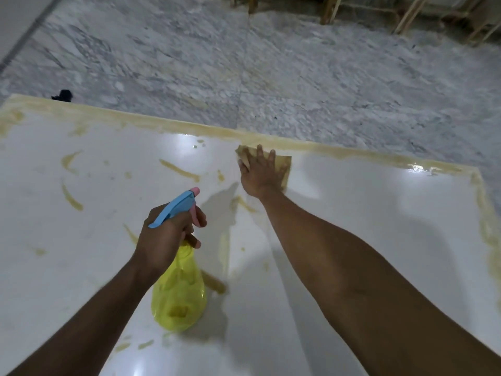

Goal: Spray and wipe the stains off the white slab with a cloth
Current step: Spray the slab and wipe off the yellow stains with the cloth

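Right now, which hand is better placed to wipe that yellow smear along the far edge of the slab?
The right hand. It already presses the cloth flat on the white slab, right beside the far-edge smear. The left hand is nearer the body and grips the spray bottle.

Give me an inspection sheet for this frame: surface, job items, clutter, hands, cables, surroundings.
Surface: white slab, glossy, with yellowish stains across its left half and a yellowish band along its far and right edges.
Job's things: yellow spray bottle with a blue and pink head, held above the slab; tan cloth flat on the slab near the far edge.
Clutter: small black object at the slab's far left edge, too blurred to identify.
Hands: left hand grips the bottle's neck; right hand presses flat on the cloth.
Cables: nothing seen.
Surroundings: grey marble floor; wooden frames at the top.
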Demonstrator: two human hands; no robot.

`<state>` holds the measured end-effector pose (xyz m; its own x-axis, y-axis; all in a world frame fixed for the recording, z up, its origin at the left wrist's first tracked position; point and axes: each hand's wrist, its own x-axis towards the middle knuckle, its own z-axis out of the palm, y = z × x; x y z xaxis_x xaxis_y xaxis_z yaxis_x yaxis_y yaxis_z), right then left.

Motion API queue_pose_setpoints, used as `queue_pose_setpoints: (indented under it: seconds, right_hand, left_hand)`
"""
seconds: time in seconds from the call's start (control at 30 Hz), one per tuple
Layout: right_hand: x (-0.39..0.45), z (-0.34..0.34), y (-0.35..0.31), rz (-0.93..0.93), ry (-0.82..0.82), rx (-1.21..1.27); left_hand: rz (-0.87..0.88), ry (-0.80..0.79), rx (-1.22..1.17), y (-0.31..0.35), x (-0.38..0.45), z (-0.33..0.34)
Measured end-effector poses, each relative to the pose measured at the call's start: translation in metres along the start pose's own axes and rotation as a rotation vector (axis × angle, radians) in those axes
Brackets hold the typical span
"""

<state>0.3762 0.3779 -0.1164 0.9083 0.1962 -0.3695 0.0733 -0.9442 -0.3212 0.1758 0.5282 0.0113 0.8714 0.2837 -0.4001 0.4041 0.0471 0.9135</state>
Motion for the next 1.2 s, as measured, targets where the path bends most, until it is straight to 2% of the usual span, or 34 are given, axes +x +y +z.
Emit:
queue_pose_setpoints:
  seconds: [0.3,0.6,0.8,1.2]
  right_hand:
    - [-0.049,0.036,0.0,-0.123,0.031,-0.213]
    - [-0.151,0.084,0.009,-0.167,0.069,-0.195]
    - [-0.245,0.133,0.014,-0.211,0.189,-0.142]
    - [-0.401,0.182,0.001,-0.145,0.059,-0.115]
  left_hand:
    - [0.008,0.011,0.029,-0.016,-0.019,-0.011]
    - [0.004,-0.053,0.085,-0.032,-0.064,-0.026]
    - [-0.018,-0.089,0.054,-0.045,-0.113,-0.052]
    - [-0.123,-0.217,0.11,-0.094,-0.204,-0.101]
